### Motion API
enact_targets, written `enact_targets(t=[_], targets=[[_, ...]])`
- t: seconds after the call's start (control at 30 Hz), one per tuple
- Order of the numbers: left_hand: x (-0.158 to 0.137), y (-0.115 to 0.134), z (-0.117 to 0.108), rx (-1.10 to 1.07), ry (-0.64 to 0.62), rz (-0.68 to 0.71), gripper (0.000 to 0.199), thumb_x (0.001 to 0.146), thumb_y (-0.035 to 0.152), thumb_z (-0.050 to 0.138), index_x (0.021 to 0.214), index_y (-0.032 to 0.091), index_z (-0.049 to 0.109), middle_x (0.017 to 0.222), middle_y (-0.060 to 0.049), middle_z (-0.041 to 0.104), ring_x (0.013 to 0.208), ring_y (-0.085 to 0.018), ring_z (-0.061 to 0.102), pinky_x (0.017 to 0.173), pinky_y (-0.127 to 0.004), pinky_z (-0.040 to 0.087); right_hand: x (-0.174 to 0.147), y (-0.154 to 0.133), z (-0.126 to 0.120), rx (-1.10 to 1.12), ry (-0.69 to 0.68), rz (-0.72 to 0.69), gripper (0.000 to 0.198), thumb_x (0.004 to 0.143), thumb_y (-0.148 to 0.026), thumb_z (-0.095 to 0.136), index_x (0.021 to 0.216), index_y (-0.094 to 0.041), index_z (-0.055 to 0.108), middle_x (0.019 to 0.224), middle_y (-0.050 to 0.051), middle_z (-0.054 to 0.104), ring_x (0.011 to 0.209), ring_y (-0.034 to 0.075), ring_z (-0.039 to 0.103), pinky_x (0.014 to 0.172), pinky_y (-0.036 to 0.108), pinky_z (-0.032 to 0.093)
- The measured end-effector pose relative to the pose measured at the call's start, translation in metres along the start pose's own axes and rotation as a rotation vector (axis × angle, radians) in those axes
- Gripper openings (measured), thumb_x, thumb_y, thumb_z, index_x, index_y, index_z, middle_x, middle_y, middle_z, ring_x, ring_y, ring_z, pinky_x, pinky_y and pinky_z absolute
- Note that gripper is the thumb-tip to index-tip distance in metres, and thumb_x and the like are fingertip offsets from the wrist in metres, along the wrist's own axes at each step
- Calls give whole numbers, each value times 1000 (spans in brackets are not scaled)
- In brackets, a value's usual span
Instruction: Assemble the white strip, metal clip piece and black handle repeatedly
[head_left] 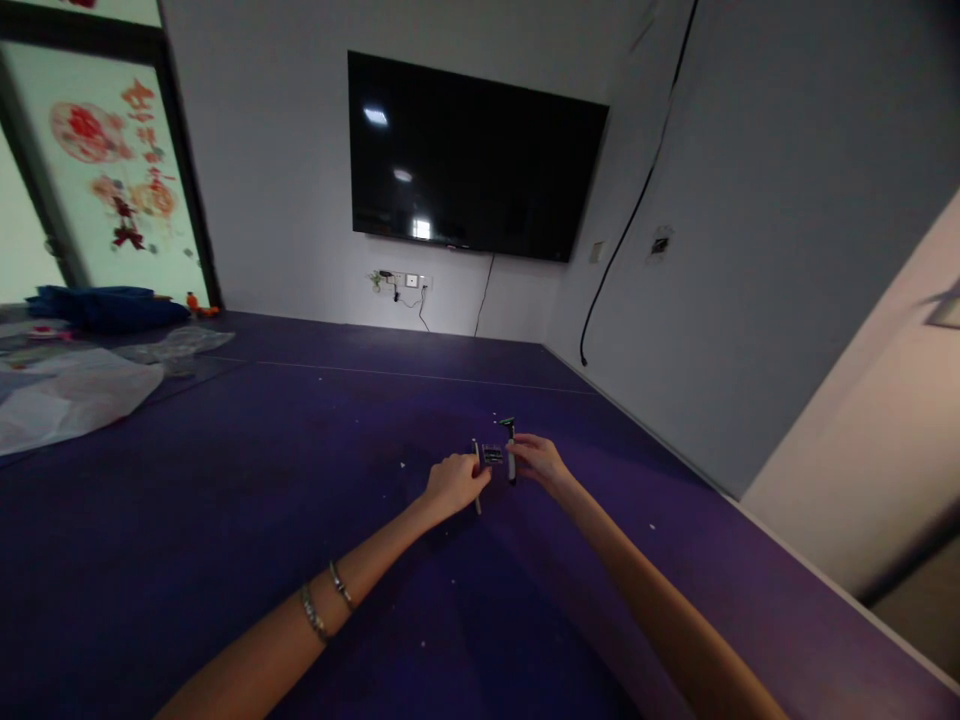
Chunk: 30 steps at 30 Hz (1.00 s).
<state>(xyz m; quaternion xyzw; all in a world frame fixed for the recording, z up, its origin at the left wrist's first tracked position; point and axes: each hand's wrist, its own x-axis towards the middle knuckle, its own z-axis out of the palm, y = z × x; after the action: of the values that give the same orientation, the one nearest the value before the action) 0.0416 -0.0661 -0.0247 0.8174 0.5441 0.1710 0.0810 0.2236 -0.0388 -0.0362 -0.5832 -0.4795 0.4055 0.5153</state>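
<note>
Near the middle of the purple surface, my right hand (536, 458) pinches a razor (512, 466) by its pale handle. The razor stands roughly upright, its dark head at the top. Just to the left, my left hand (452, 483) is closed around a thin, pale, stick-like object (478, 507); its kind is too small to make out and its middle is hidden by the fingers. Between the two hands is a small dark rectangular piece with a clear edge (492, 454). I cannot tell whether it lies on the surface or is held.
A broad purple surface (315, 440) spreads around my hands, dotted with small white bits. Crumpled clear plastic (90, 390) and a dark blue cloth (105, 308) lie at the left. A black cable (626, 225) hangs along the right wall; a television (472, 155) is mounted ahead.
</note>
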Motion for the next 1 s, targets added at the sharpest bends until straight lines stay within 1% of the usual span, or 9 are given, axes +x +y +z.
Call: enact_targets(t=[0.03, 0.1, 0.2, 0.27, 0.33, 0.43, 0.6, 0.77, 1.0], targets=[[1, -1, 1, 16, -23, -6, 35, 84, 44, 38, 84, 20, 64, 87, -7, 67, 84, -22, 63, 70, -30, 46, 5, 3, -17, -176, 33, -28, 31, 67, -27, 63, 96, -15, 62, 75, 2, 66, 61, 12, 61, 53, 21, 48], [4, -5, 5, 43, -68, -29, 34, 83, 43, 40, 82, 19, 65, 89, -8, 67, 85, -22, 63, 71, -30, 46, 15, 9, -53, -295, 89, -15, 30, 66, -25, 62, 93, -13, 65, 71, 3, 67, 58, 12, 60, 50, 20, 46], [8, -7, 10, 81, -106, -51, 38, 82, 46, 41, 82, 18, 65, 90, -10, 67, 87, -23, 63, 72, -32, 46, 23, 17, -103, -476, 177, 4, 24, 62, -21, 63, 83, -11, 69, 58, 1, 64, 53, 13, 59, 48, 20, 43], [11, -7, 13, 107, -120, -64, 39, 81, 49, 41, 82, 17, 65, 90, -11, 67, 88, -24, 63, 73, -33, 47, 25, 22, -128, -598, 246, -7, 23, 61, -20, 63, 81, -11, 71, 57, 2, 64, 58, 16, 61, 52, 20, 43], [14, -6, 15, 128, -127, -71, 41, 80, 50, 42, 84, 17, 65, 91, -12, 67, 89, -26, 63, 73, -35, 47, 24, 28, -143, -703, 299, -34, 24, 61, -19, 62, 81, -11, 71, 64, 5, 66, 68, 18, 63, 56, 21, 44], [16, -4, 17, 150, -136, -81, 41, 80, 50, 43, 89, 16, 65, 94, -13, 67, 91, -27, 62, 73, -35, 48, 22, 38, -149, -829, 329, -69, 24, 62, -19, 60, 82, -12, 72, 71, 7, 69, 75, 20, 64, 60, 20, 43], [17, 0, 20, 162, -156, -75, 37, 79, 43, 45, 94, 15, 64, 96, -13, 66, 92, -27, 62, 75, -35, 48, 21, 49, -144, -988, 304, -88, 22, 68, -19, 55, 80, -13, 72, 75, 9, 70, 74, 20, 65, 58, 20, 42], [16, 1, 24, 149, -165, -76, 31, 78, 33, 45, 94, 15, 65, 94, -14, 67, 92, -25, 62, 75, -34, 48, 20, 50, -141, -1116, 264, -84, 19, 72, -20, 55, 79, -15, 72, 79, 13, 69, 75, 22, 65, 59, 22, 41], [15, 2, 26, 142, -151, -76, 29, 78, 28, 44, 91, 14, 65, 93, -13, 67, 90, -26, 63, 74, -33, 49, 17, 50, -136, -1214, 247, -74, 17, 75, -20, 55, 77, -14, 70, 81, 15, 68, 80, 23, 65, 65, 25, 42]])
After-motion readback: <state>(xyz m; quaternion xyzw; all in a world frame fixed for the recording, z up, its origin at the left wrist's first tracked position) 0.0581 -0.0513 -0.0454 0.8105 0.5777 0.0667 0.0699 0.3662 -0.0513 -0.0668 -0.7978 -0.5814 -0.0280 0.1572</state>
